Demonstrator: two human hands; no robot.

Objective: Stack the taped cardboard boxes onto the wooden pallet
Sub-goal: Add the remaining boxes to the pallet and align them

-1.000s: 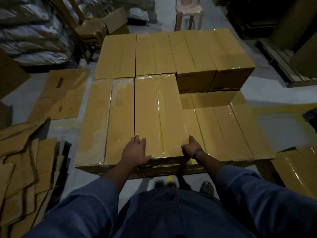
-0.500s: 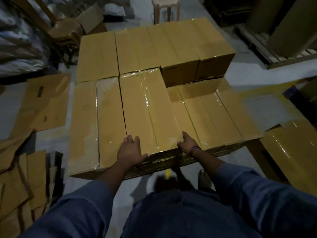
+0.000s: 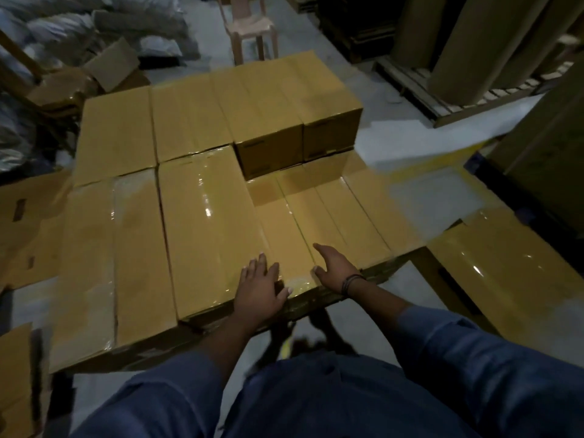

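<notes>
The near boxes (image 3: 208, 222) are brown cardboard with clear tape on top, smooth and shiny where the light hits. The far boxes (image 3: 268, 99) are plain cardboard and look dull. The flat sheets (image 3: 28, 222) on the floor (image 3: 395, 131) are dull cardboard too. The floor is grey, hard and smooth. The chair (image 3: 249, 26) looks like plastic. The side pallet (image 3: 414, 90) is rough bare wood. The sleeves (image 3: 474, 358) are soft blue cloth.

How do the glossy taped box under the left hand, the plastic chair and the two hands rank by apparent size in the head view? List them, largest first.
1. glossy taped box
2. plastic chair: far off and cut by the frame, so its rank is unsure
3. left hand and right hand: alike
</notes>
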